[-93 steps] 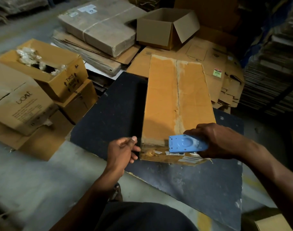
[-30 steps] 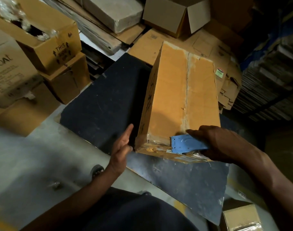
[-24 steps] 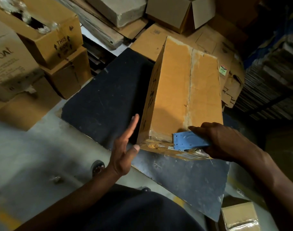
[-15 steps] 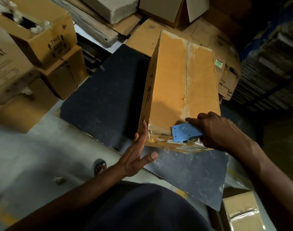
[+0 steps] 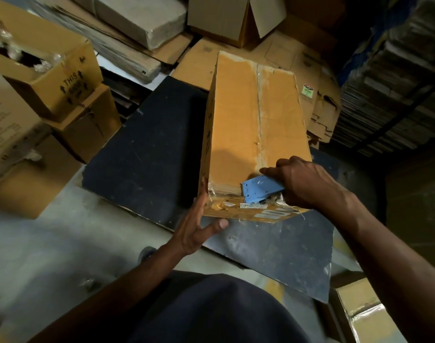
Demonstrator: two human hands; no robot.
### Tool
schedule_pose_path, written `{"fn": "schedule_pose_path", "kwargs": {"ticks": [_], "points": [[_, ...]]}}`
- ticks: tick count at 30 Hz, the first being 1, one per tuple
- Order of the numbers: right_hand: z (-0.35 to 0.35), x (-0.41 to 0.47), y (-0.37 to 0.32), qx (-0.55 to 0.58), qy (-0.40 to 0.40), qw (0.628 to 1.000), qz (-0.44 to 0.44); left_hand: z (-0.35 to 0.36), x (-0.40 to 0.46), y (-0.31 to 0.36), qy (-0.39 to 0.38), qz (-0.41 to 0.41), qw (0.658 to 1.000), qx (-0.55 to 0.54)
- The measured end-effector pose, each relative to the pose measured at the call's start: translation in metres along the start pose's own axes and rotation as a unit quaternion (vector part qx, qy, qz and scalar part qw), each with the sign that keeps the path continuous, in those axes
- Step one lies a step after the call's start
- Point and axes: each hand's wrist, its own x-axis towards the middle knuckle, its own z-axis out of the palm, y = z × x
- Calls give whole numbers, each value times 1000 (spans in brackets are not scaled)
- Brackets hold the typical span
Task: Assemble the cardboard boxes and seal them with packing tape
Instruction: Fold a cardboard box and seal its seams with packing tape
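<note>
A long brown cardboard box [image 5: 238, 125] stands on a dark board [image 5: 147, 154], its two top flaps meeting along a centre seam. My right hand [image 5: 303, 184] grips a blue tape dispenser [image 5: 259, 190] pressed on the near end of that seam, at the box's top edge. My left hand [image 5: 194, 226] is flat against the box's near left corner, fingers spread, thumb out below the near face. Crumpled clear tape and white labels cover the near face.
Stacked brown cartons [image 5: 50, 78] stand at the left, one open with plastic inside. Flattened cardboard [image 5: 318, 95] and an open box [image 5: 236, 18] lie behind. A taped carton [image 5: 360, 310] sits at the lower right. Dark stacked shelves [image 5: 397, 82] fill the right.
My left hand moved from beside the box's left wall down to its near left corner and now presses there. The right hand kept the dispenser at the near end of the seam.
</note>
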Motion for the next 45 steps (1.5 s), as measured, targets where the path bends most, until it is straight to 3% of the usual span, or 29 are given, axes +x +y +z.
{"fn": "schedule_pose_path", "kwargs": {"ticks": [3, 7, 9, 13, 15, 17, 19, 21, 24, 26, 29, 38, 45], "points": [[0, -1, 2, 2, 8, 1000, -3, -1, 0, -8, -7, -32, 999, -34], [3, -3, 3, 13, 15, 1000, -2, 9, 0, 4, 106, 34, 993, -29], [4, -4, 3, 14, 15, 1000, -3, 13, 0, 8, 94, 51, 994, -30], [5, -2, 4, 11, 5, 1000, -1, 3, 5, -39, 9, -10, 1000, 10], [4, -4, 4, 12, -5, 1000, -4, -5, 2, -54, 20, -38, 998, 40], [3, -5, 6, 15, -20, 1000, -10, -7, -1, -38, 76, 36, 993, 81], [0, -7, 9, 28, -38, 999, -25, -5, 4, -3, 135, 170, 956, 200], [-4, -10, 13, 32, -54, 997, -48, 2, 24, 15, 156, 299, 883, 327], [-12, -16, 19, 24, -71, 994, -76, 7, 58, -2, 155, 373, 784, 472], [-18, -21, 24, 36, -89, 992, -85, -2, 68, -19, 149, 428, 742, 494], [-23, -29, 32, 55, -113, 987, -103, -15, 72, -23, 140, 491, 712, 483], [-6, -68, 90, 15, -134, 989, -68, -17, 69, -18, 107, 467, 715, 509], [3, -70, 85, 2, -132, 991, -31, -11, 56, -10, 79, 396, 752, 520]]}}
